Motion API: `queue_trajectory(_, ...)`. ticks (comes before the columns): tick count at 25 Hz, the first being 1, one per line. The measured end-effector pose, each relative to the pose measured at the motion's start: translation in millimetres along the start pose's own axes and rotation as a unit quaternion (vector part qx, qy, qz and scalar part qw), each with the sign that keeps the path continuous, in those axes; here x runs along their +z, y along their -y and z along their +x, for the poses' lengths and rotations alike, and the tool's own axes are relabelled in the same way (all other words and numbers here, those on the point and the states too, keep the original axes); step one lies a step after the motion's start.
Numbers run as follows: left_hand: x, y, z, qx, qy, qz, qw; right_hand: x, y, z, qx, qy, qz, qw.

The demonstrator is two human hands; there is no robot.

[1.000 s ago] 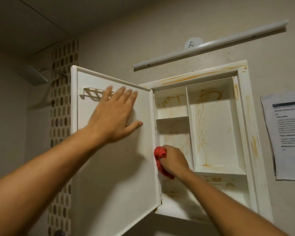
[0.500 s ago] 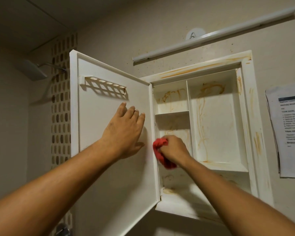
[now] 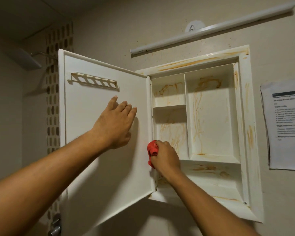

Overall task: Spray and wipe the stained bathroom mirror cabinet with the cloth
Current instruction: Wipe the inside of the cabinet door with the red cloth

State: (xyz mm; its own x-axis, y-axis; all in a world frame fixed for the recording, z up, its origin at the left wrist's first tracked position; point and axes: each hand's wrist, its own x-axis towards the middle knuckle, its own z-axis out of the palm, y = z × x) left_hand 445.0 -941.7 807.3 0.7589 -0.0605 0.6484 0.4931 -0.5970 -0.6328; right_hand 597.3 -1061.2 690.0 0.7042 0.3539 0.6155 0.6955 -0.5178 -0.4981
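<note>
Currently | left hand (image 3: 115, 124): fingers straight, flat on inner face of open door (image 3: 117, 176) | right hand (image 3: 166, 159): grips red cloth (image 3: 152, 148), pressed at hinge-side edge of stained cabinet (image 3: 247, 116), beside lower-left compartment

Both arms bare, raised forward and up. Left forearm enters from lower left, angled up to right. Left grip (image 3: 115, 124) flat, back toward camera, fingers straight and close together, pointing up and right, thumb low at right side; palm laid against inner face of cabinet door (image 3: 100, 167). Right forearm enters from lower right, angled up to left. Right grip (image 3: 166, 158) back toward camera, fingers curled round bunched red cloth (image 3: 151, 148). Grips near each other, not touching; left higher.
</note>
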Motion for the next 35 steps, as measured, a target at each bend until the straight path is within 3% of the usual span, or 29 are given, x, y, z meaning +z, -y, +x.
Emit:
queue_trajectory(2,-0.1,2.3,-4.6,0.004,0.009,-0.007,1.000,-19.0,0.3,11.3,0.004,0.015,0.061,0.998)
queue_trajectory(5,9.6,11.3,-20.0,0.013,0.016,-0.019,1.000,-30.0,17.9,35.2,0.013,-0.060,0.177,0.982)
queue_trajectory(6,14.1,13.5,-25.6,0.017,0.017,-0.020,1.000,-21.4,22.4,36.4,-0.006,-0.086,0.164,0.983)
queue_trajectory(8,22.2,18.3,-34.0,0.025,0.018,-0.022,0.999,11.7,22.2,21.5,-0.035,-0.117,0.035,0.992)
queue_trajectory(11,25.0,21.0,-34.8,0.028,0.015,-0.028,0.999,42.8,5.4,-17.3,-0.075,-0.096,-0.116,0.986)
queue_trajectory(16,19.2,13.9,-39.4,0.029,0.022,-0.032,0.999,-4.2,7.0,-6.7,-0.078,0.015,-0.026,0.996)
queue_trajectory(19,22.2,13.9,-47.3,0.033,0.021,-0.036,0.999,-32.9,37.3,32.4,-0.078,-0.074,0.036,0.994)
queue_trajectory(24,35.5,14.1,-55.0,0.030,0.009,-0.031,0.999,31.9,30.0,-4.0,-0.075,-0.113,-0.037,0.990)
queue_trajectory(28,39.2,0.6,-57.4,0.014,-0.008,-0.042,0.999,74.0,-19.9,-73.5,-0.023,-0.023,-0.042,0.999)
queue_trajectory(31,39.5,-8.0,-64.3,0.006,0.003,-0.044,0.999,63.7,-33.0,-86.1,0.059,0.047,0.103,0.992)
queue_trajectory(33,41.5,-9.3,-68.7,0.011,0.009,-0.046,0.999,48.7,-23.2,-67.2,0.107,-0.009,0.231,0.967)
queue_trajectory(35,44.1,-7.4,-72.6,0.015,0.008,-0.054,0.998,40.7,-4.9,-44.8,0.096,-0.094,0.248,0.959)
